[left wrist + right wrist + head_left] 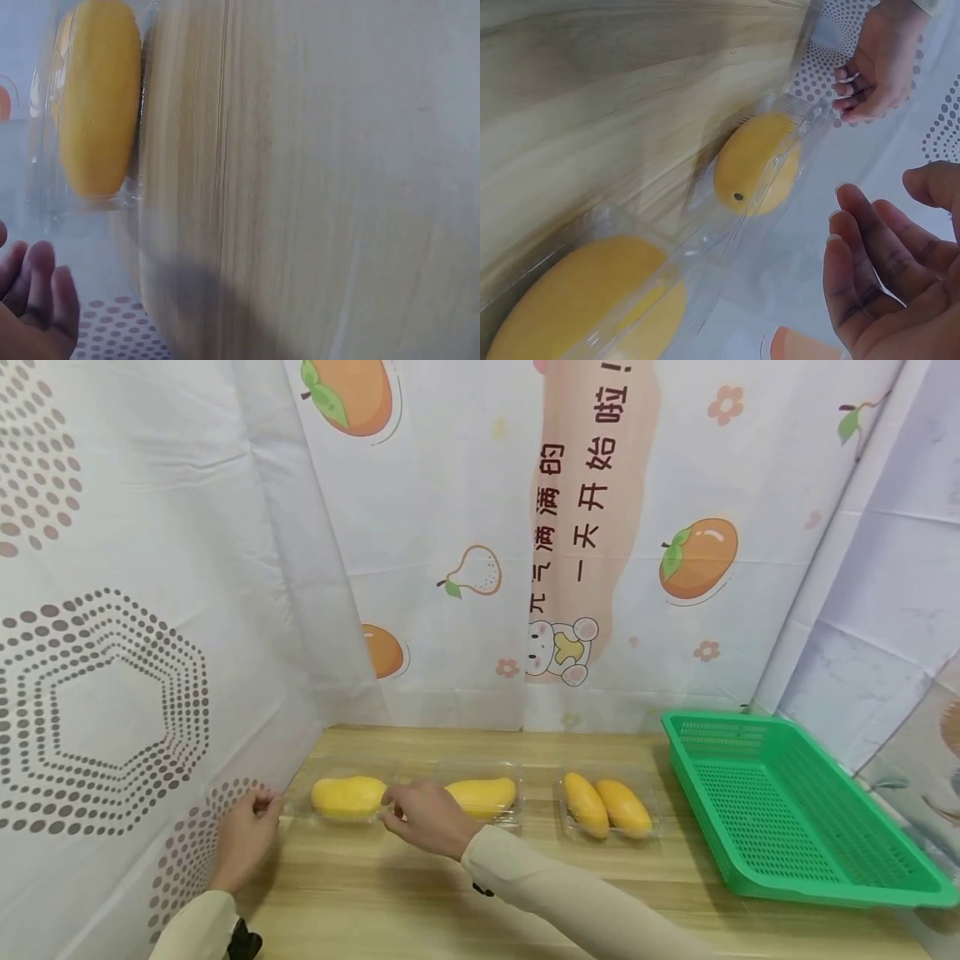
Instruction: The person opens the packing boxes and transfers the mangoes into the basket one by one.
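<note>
Between our left hand [247, 837] and right hand [431, 818], seemingly loose, sits a clear plastic box [352, 767], long yellow mango [347, 797] inside.

The person's left hand [246, 839] extends forward, fingers loosely bent; the right arm [577, 893] reaches forward and leftward, the right hand [433, 817] showing gently curved fingers, thumb apart.

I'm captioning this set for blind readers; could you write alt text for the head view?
A person's left hand and right hand are at either end of a clear container of yellow fruit, the leftmost of three in a row on a wood-grained table. A green basket stands at the right, with fruit-patterned cloth hanging behind.
</note>
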The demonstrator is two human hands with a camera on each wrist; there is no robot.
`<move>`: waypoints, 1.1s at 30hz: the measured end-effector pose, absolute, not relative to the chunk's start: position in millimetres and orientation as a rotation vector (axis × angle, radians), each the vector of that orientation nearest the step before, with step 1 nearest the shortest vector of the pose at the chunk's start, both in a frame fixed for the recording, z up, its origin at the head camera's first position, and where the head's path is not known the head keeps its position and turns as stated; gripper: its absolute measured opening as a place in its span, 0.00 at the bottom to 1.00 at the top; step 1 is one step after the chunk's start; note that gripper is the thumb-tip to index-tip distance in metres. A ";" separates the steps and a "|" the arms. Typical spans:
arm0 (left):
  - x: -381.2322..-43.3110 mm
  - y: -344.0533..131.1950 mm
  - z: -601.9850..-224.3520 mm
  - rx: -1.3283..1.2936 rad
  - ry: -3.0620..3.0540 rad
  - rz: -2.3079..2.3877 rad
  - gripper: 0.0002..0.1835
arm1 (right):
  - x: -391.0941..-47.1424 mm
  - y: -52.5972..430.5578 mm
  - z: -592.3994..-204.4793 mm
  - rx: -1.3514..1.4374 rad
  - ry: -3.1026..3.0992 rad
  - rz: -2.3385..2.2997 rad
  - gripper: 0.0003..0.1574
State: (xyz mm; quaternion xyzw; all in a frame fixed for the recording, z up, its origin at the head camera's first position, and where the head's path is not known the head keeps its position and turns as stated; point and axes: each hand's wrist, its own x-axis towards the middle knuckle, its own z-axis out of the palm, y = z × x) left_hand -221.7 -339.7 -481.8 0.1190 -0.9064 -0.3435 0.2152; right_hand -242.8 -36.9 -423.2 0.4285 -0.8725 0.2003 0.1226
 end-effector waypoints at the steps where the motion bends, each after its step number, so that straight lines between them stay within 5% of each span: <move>1: -221.9 -340.7 -483.1 0.342 -2.537 -0.984 0.19 | -243.0 -39.9 -423.9 1.253 -2.544 0.572 0.12; 7: -224.7 -344.7 -491.0 0.472 -2.515 -1.354 0.26 | -246.3 -61.0 -426.6 1.268 -2.545 0.472 0.12; 14: -229.5 -346.0 -502.9 0.594 -2.292 -1.785 0.20 | -249.4 -87.1 -426.6 1.264 -2.588 0.401 0.12; 33: -229.1 -358.2 -501.7 0.525 -2.170 -2.191 0.21 | -253.7 -140.7 -431.1 1.196 -2.609 0.269 0.14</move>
